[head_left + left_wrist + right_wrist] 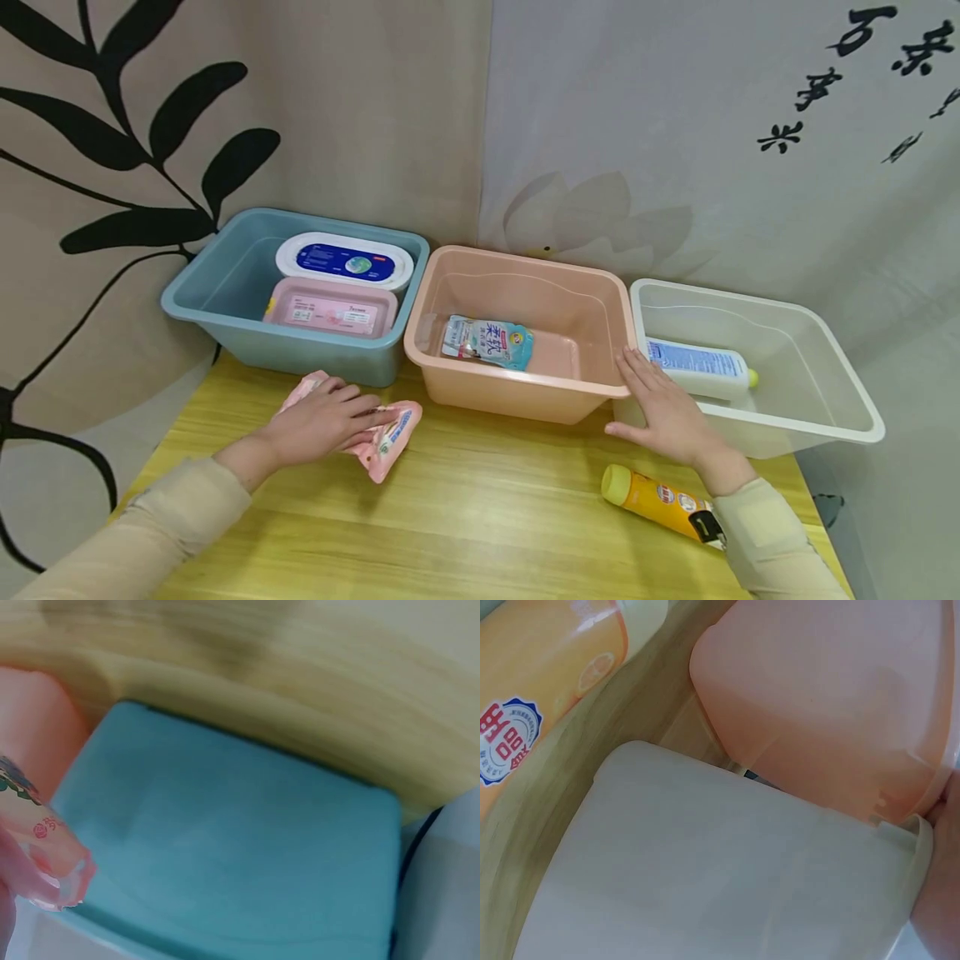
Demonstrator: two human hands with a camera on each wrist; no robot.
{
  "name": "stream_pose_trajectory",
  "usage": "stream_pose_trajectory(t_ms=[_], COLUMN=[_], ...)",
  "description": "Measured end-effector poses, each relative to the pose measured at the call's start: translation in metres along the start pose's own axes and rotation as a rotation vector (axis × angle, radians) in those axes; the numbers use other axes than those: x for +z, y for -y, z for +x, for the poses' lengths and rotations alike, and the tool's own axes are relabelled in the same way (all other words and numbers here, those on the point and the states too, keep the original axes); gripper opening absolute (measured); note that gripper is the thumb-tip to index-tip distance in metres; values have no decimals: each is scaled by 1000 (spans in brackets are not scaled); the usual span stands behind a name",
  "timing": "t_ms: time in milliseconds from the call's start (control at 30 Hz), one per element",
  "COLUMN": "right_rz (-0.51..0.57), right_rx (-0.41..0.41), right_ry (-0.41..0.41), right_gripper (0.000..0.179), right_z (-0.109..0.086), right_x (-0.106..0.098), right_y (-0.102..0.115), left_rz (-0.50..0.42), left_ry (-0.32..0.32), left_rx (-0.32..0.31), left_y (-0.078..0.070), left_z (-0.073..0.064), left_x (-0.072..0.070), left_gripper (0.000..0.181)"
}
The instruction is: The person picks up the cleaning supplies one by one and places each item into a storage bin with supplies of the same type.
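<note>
My left hand (pixel 322 421) grips a pink pouch (pixel 393 437) above the table, in front of the blue bin (pixel 300 342). Part of that pouch (pixel 49 840) also shows at the left edge of the left wrist view. My right hand (pixel 663 412) rests with straight fingers where the rims of the peach bin (pixel 517 400) and the white bin (pixel 810 437) meet. Below it on the table lies an orange bottle with a yellow cap (pixel 656 500), partly hidden by the right sleeve.
Inside the blue bin are a white oval box (pixel 345 260) and a pink box (pixel 333 308). A blue-and-white pouch (pixel 487 342) lies in the peach bin, and a white bottle (pixel 697 371) in the white one. A printed curtain (pixel 375 108) hangs behind the wooden table (pixel 480 517).
</note>
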State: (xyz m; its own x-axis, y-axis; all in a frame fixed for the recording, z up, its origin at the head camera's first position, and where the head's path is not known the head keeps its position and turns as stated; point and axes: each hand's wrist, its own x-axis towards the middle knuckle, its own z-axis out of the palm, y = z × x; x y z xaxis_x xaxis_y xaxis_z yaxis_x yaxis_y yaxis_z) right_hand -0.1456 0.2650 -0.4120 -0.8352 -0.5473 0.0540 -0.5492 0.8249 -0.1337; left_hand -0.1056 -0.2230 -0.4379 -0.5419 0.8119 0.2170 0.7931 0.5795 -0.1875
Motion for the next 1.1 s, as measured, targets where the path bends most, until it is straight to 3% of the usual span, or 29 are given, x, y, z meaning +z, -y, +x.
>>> stream_pose_trajectory(t_ms=[367, 500, 733, 1100], right_rz=[15, 15, 1, -11], right_rx=[20, 21, 1, -10], right_ry=[5, 0, -27, -50], right_gripper=[97, 96, 96, 96], right_z=[-1, -1, -1, -1], right_x=[3, 2, 4, 5], right_y=[0, 1, 0, 0], left_rz=[79, 79, 143, 151], left_ry=[29, 53, -22, 35], left_rx=[85, 85, 142, 138], left_y=[3, 4, 9, 17], left_z=[33, 44, 61, 93], left_x=[-27, -38, -54, -70], left_gripper=[44, 46, 48, 48])
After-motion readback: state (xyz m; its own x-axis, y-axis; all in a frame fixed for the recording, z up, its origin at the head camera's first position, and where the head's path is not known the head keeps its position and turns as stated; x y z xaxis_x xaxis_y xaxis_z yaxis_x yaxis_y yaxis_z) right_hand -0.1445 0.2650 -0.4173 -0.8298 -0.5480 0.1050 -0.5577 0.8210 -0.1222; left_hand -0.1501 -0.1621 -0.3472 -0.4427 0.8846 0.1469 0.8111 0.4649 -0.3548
